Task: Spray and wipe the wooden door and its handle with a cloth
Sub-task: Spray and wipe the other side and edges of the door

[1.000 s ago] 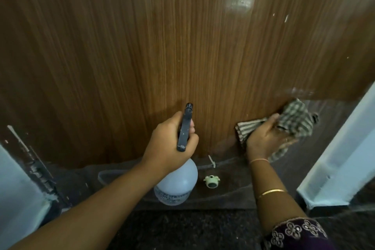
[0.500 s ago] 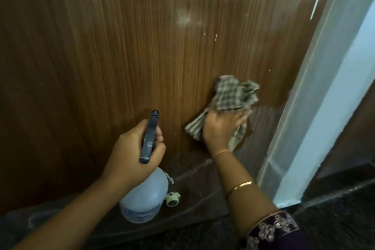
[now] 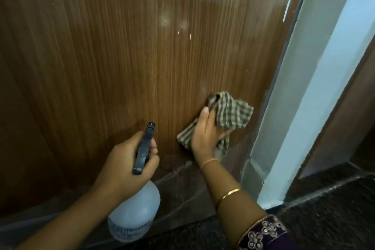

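Note:
A brown wooden door (image 3: 121, 57) fills most of the view, glossy near the top. My right hand (image 3: 205, 134) presses a crumpled green-checked cloth (image 3: 231, 115) against the door's lower right part, fingers curled into the fabric. My left hand (image 3: 125, 158) grips the dark trigger head of a white spray bottle (image 3: 136, 211), held close to the door at lower centre with the nozzle pointing up at the wood. No door handle is in view.
A pale blue-white door frame (image 3: 316, 79) runs diagonally down the right side. Clear plastic film covers the door's bottom strip (image 3: 182, 184). Dark speckled floor (image 3: 334, 215) lies at the lower right.
The view has swung right and up. My right hand with the cloth moved up from the door's bottom edge, then towards the frame. The bottle stays in my left hand.

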{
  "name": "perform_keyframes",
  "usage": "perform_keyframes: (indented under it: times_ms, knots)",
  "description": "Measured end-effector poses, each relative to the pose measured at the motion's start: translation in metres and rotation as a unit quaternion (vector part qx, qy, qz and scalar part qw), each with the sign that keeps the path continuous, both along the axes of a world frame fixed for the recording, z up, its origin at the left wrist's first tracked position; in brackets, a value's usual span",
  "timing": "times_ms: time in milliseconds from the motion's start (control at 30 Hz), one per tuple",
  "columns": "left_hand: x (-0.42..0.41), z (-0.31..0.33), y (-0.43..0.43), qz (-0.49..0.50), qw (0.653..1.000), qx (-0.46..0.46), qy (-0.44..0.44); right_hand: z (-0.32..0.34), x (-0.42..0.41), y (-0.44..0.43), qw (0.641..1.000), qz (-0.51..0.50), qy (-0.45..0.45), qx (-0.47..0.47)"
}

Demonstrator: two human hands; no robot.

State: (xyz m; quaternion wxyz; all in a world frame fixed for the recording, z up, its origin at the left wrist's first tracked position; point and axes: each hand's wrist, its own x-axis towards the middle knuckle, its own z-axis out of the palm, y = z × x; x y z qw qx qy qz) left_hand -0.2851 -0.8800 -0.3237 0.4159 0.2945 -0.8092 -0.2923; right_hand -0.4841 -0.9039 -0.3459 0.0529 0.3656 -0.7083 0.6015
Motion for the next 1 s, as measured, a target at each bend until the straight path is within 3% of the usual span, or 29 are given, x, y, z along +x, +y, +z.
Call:
perform_keyframes:
  times_ms: [233,367,533,633,733,900,1000]
  knots:
    - [-0.004,-0.008,-0.003,-0.010,1.000,-0.013,-0.012,0.072,-0.085,0.018,0.995,-0.020,-0.091,-0.026]
    - [-0.006,-0.012,-0.005,-0.014,1.000,-0.005,-0.011,0.038,-0.112,0.017,0.976,-0.067,-0.206,-0.034]
    - [-0.008,-0.014,-0.006,-0.005,1.000,0.003,-0.014,-0.037,-0.083,0.021,0.933,-0.081,-0.351,-0.007]
    - [-0.009,-0.015,-0.007,-0.008,1.000,0.001,-0.011,-0.042,-0.077,0.020,0.912,-0.080,-0.402,-0.026]
    - [-0.008,-0.015,-0.009,-0.016,1.000,-0.007,-0.010,-0.013,-0.079,0.015,0.914,-0.068,-0.392,-0.072]
    - [-0.008,-0.019,-0.009,-0.047,0.998,-0.005,-0.033,0.053,-0.092,0.013,0.951,-0.028,-0.259,-0.167]
    - [-0.006,-0.025,-0.010,-0.053,0.997,0.018,-0.044,0.045,-0.095,0.012,0.968,-0.042,-0.209,-0.133]
